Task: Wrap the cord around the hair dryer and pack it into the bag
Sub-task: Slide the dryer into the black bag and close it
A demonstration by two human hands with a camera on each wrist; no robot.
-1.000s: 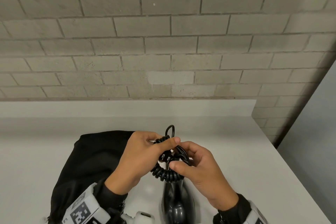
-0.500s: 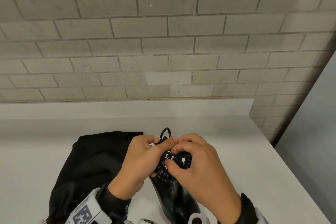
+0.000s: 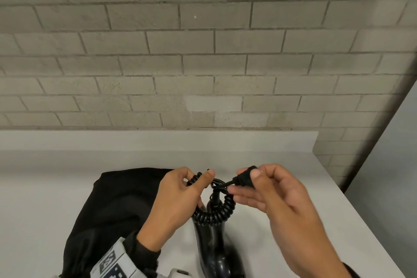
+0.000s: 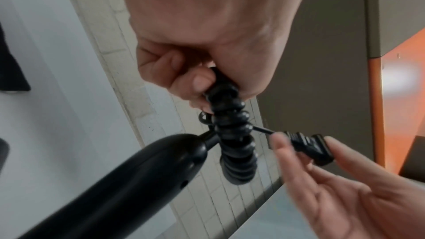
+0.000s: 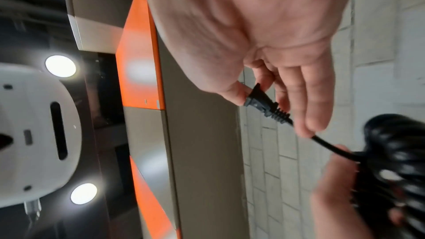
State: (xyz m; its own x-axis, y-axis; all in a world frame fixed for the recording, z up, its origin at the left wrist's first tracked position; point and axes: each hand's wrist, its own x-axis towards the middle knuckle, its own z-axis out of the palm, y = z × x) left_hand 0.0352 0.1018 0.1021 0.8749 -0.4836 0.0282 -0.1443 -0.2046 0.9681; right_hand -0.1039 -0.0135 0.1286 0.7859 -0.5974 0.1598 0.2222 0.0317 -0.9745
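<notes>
A black hair dryer (image 3: 214, 248) lies on the white counter (image 3: 316, 221), handle end pointing away from me. Its coiled black cord (image 3: 214, 214) loops over the handle end (image 4: 179, 154). My left hand (image 3: 180, 196) grips the upper coils (image 4: 227, 97) between thumb and curled fingers. My right hand (image 3: 270, 192) pinches the black plug (image 3: 244, 177) between thumb and forefinger, just right of the coils; the plug (image 5: 262, 103) and plug (image 4: 308, 146) show in both wrist views. A black cloth bag (image 3: 117, 210) lies flat to the left, partly under my left arm.
A grey block wall (image 3: 203, 52) rises behind the counter's low backsplash (image 3: 158, 140). The counter's right edge (image 3: 370, 216) drops off beside a grey panel. An orange and grey panel (image 5: 142, 61) shows in the right wrist view.
My right hand has drawn away from my left, pulling the plug out to the right of the coils. The dryer's handle has swung slightly; the left hand still holds the coils.
</notes>
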